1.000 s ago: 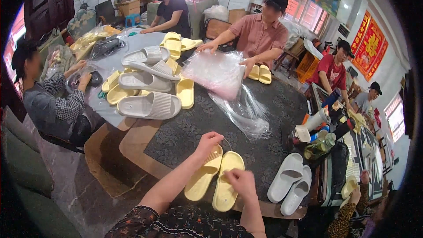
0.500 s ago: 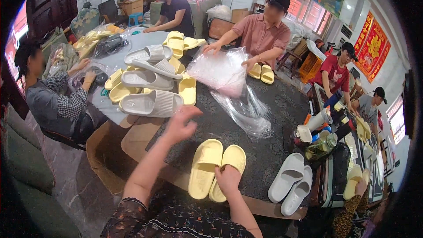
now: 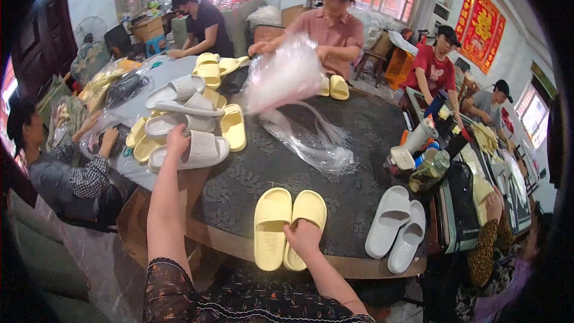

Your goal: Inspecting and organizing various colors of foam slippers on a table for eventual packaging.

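A pair of yellow slide slippers lies side by side before me, straps facing away. My right hand (image 3: 304,238) is closed on the right yellow slipper (image 3: 312,203), fingers tucked in at its strap opening. The left yellow slipper (image 3: 273,221) rests flat beside it. My left arm is stretched out to the pile of grey and yellow slippers. There my left hand (image 3: 177,139) has its fingers together on a grey slipper (image 3: 206,149) in the front of the pile; its fingertips are partly hidden. Another grey slipper (image 3: 194,121) lies just behind.
A grey pair (image 3: 390,221) lies at the table's right front edge. Clear plastic bags (image 3: 311,143) spread over the dark tabletop (image 3: 239,182). Across from me, a person holds a plastic sheet stack (image 3: 284,75). Bottles and a jar (image 3: 431,170) stand at right. Other people work around.
My left hand has gone from open beside the pile to the grey slippers in it. My right hand stays at the yellow slipper. The person opposite has raised the plastic stack.
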